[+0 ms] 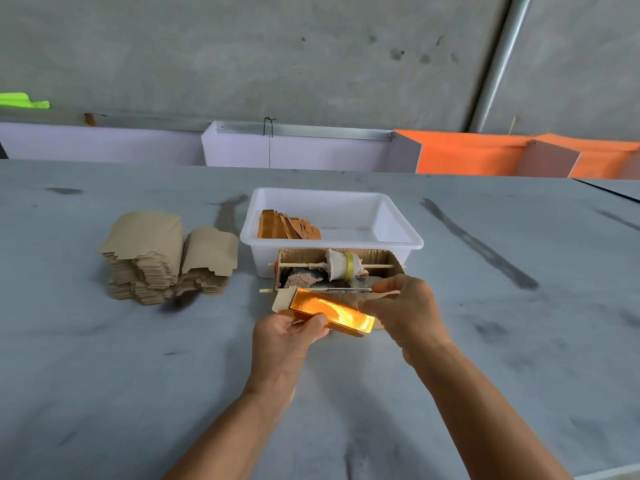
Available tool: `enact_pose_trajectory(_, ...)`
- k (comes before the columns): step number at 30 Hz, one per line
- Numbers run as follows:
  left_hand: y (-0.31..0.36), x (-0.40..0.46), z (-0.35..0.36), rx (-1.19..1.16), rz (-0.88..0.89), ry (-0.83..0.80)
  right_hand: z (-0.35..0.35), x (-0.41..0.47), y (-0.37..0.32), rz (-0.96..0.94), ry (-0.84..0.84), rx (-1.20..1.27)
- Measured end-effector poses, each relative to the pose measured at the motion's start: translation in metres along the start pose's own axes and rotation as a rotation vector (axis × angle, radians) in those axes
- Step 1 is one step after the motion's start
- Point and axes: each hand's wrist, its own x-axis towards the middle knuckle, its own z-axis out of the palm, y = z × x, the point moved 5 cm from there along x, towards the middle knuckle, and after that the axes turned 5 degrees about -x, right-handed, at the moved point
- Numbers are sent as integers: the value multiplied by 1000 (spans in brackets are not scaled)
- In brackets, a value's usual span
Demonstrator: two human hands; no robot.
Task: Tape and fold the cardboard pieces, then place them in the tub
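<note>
Grey, smudged table (104, 375) filled the frame below a concrete wall (242, 46). At centre we held a gold-foil cardboard piece (332, 315), glossy and folded: our left hand (287, 336) pinched its near edge, our right hand (405, 306) gripped its right end. Behind it stood the white tub (398, 237) holding finished pieces (287, 226); flat brown blanks (166, 258) were stacked at left.

gold cardboard piece (332, 315), white tub (398, 216)

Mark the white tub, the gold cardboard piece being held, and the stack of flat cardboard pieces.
white tub (332, 242): head view, front rim.
gold cardboard piece (332, 311): head view, shiny top face.
stack of flat cardboard pieces (149, 244): head view, top sheet.
</note>
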Motion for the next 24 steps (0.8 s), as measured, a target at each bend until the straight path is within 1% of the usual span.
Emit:
enact_pose_trajectory(10, 1, -4, 0, 13, 1, -1, 3, -2, 3, 9, -23, 21)
enact_pose_trajectory(19, 3, -3, -1, -44, 12, 8, 4, 1, 10, 12, -9, 44)
enact_pose_trajectory(24, -1, -2, -5, -36, -5, 61, 8, 2, 18, 22, 16, 47)
